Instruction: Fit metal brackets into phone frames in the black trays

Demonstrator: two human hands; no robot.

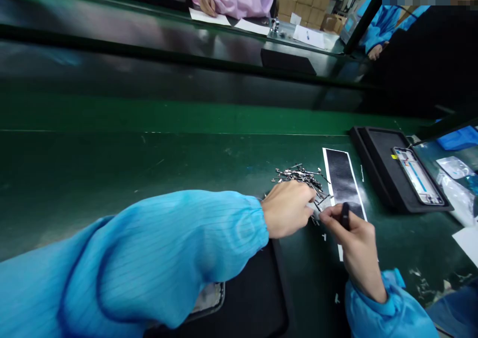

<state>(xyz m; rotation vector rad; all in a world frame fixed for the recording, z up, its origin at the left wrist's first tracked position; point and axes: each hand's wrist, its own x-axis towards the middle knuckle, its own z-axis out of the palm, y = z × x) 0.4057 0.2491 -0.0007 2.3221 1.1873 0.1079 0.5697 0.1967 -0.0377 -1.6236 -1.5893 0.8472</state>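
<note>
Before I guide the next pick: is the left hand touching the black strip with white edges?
Apart. The head view shows a gap between the left hand and the black strip, with small parts lying there.

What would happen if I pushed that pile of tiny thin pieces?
The pile of thin pieces would probably scatter, since it looks loose. Each piece may be light, being so slender. Some might snag together, because they overlap and crisscross.

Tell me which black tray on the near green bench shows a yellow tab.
The black rectangular tray right of the white-edged black strip: a yellow tab sits beside its silver frame. The other black tray, partly under the blue left sleeve, shows none.
</note>
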